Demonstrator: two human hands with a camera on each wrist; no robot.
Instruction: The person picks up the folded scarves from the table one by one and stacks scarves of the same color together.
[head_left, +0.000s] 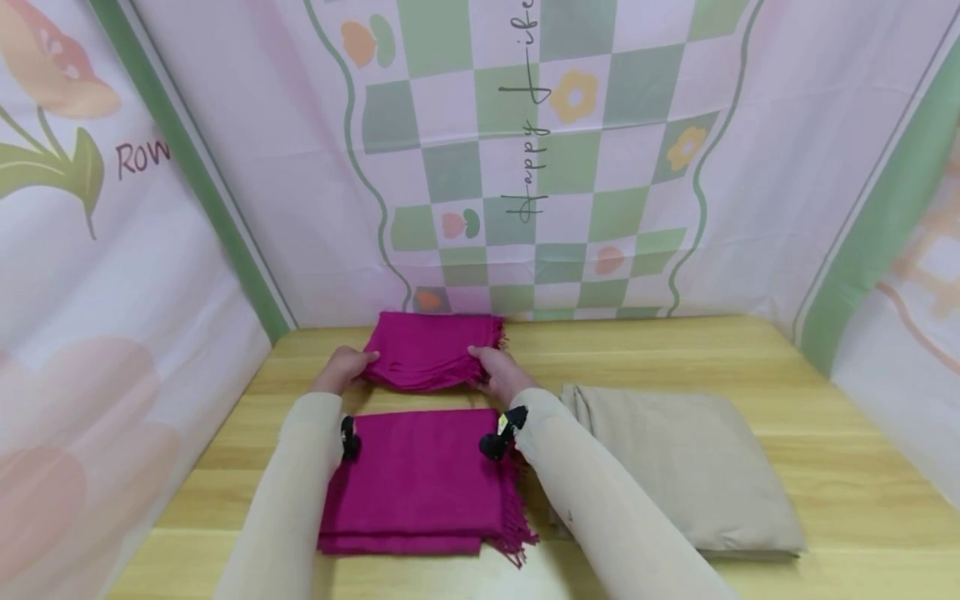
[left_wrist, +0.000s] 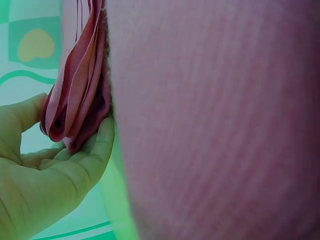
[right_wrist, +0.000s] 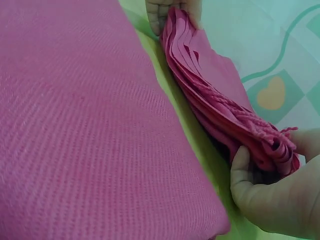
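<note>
At the back of the table lies a folded magenta scarf point(head_left: 438, 342) with a fringe on its right side. My left hand point(head_left: 345, 368) grips its left end, thumb on top and fingers underneath. Its right, fringed end is held by my right hand point(head_left: 504, 372), the thumb on the upper face. Both wrist views show the scarf's stacked layers point(left_wrist: 82, 95) between thumb and fingers, with the fringe point(right_wrist: 260, 127) beside my right hand. Nearer to me, under my forearms, a second folded magenta scarf point(head_left: 420, 479) lies flat, its fringe also to the right.
A folded beige cloth point(head_left: 682, 467) lies on the right of the wooden table point(head_left: 637, 350), partly behind my right sleeve. Printed fabric curtains point(head_left: 315, 167) stand behind the table and on both sides. A small black device point(head_left: 502, 433) sits on my right wrist.
</note>
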